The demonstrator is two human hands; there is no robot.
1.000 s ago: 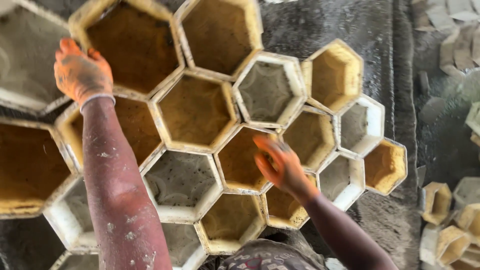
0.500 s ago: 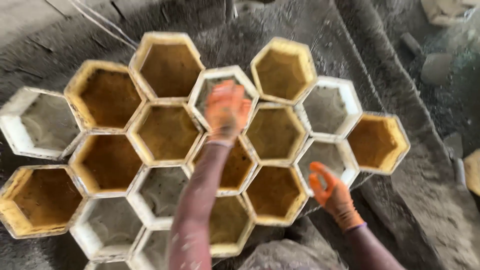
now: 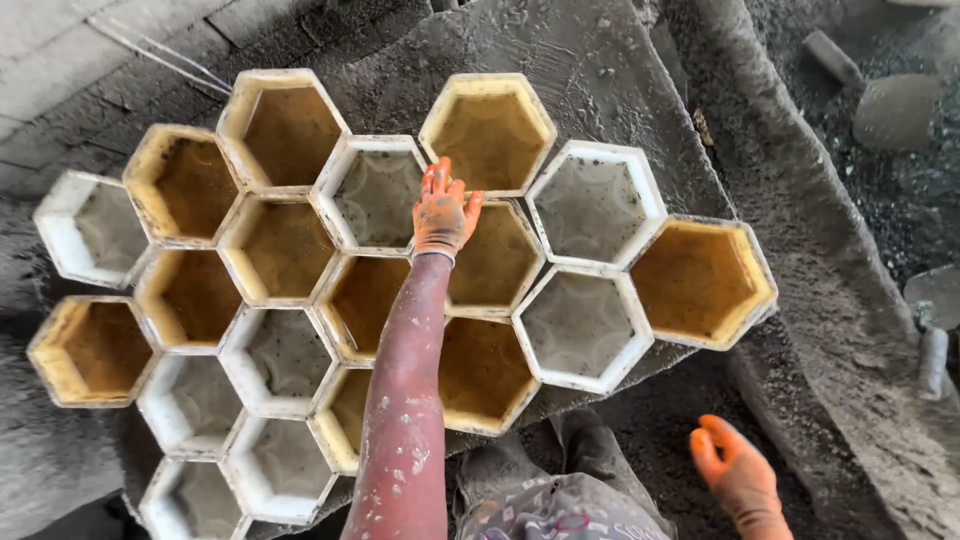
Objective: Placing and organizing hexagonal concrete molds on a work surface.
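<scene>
Several hexagonal plastic moulds, yellow and white, lie packed like a honeycomb on a grey dusty slab (image 3: 620,90). My left hand (image 3: 444,212), in an orange glove, rests with fingers spread on the rims where a white mould (image 3: 376,196) meets a yellow mould (image 3: 492,262). It holds nothing. My right hand (image 3: 738,476), also in an orange glove, hangs open and empty low at the right, off the slab and apart from the moulds. The nearest mould to it is a white one (image 3: 580,326). All moulds look hollow and unfilled.
A raised grey concrete ridge (image 3: 820,250) runs along the right of the slab. Beyond it lies dark gravel with a trowel-like tool (image 3: 932,330) and a shovel blade (image 3: 895,110). Thin wires (image 3: 170,60) cross paving at the top left. My knees (image 3: 570,500) show at the bottom.
The view has shifted, so more of the slab shows. My left hand moved from the far-left moulds to the middle of the cluster. My right hand dropped off the moulds towards the lower right.
</scene>
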